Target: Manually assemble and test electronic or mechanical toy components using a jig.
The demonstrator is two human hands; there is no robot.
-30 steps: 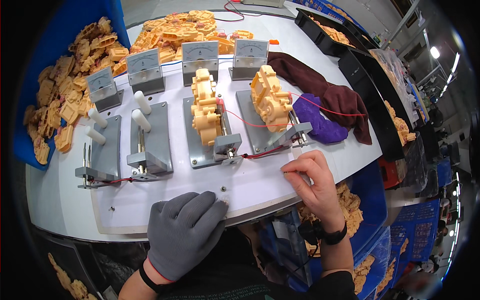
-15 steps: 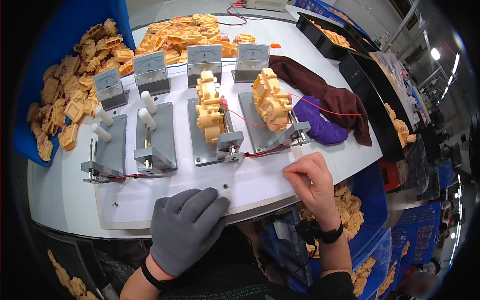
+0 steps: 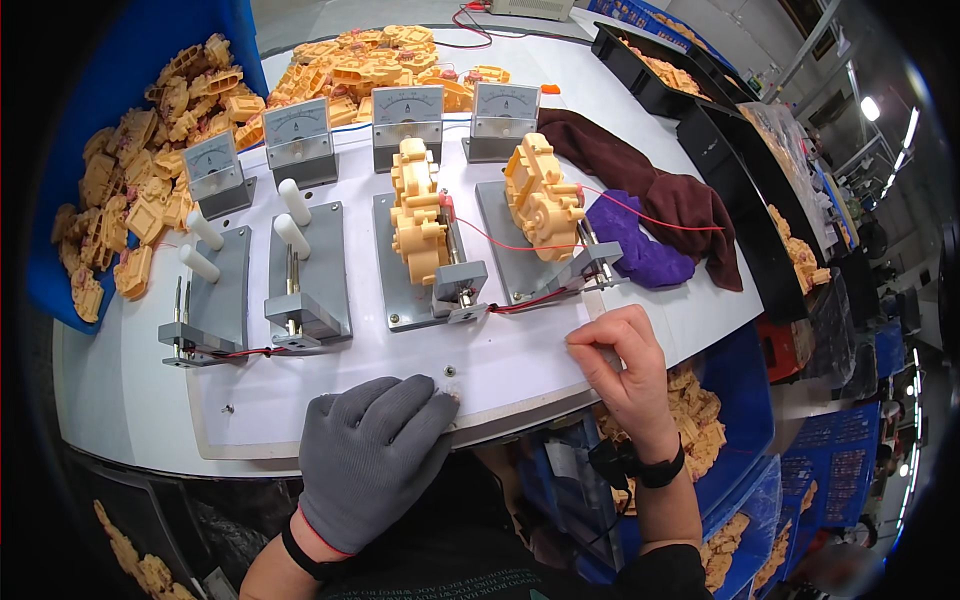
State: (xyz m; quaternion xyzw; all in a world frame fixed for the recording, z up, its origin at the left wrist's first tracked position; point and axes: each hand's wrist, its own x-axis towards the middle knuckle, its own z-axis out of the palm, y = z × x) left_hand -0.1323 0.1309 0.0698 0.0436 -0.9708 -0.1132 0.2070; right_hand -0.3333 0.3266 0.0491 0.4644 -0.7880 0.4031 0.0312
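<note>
My left hand (image 3: 372,450), in a grey knit glove, rests palm down on the front edge of the white board (image 3: 520,365). Its fingers lie loosely bent side by side, and I see nothing held in it. My bare right hand (image 3: 628,370) is at the board's right front edge, fingers curled and thumb close to the index finger, nothing visible in it. Beyond the hands, two yellow plastic gearbox housings (image 3: 419,215) (image 3: 543,200) sit upright on the two right-hand grey test fixtures (image 3: 398,300). Red wires (image 3: 490,240) run from them.
Two left fixtures (image 3: 235,270) bear white pegs and no housing. Four-sided panel meters (image 3: 408,110) stand behind the fixtures. More housings fill a blue bin (image 3: 95,60) and pile up behind. Purple cloth (image 3: 640,245) and brown cloth (image 3: 650,185) lie right, near black trays (image 3: 735,160).
Both hands keep the same pose and place, and the housings stay on their fixtures. The view has shifted only very slightly.
</note>
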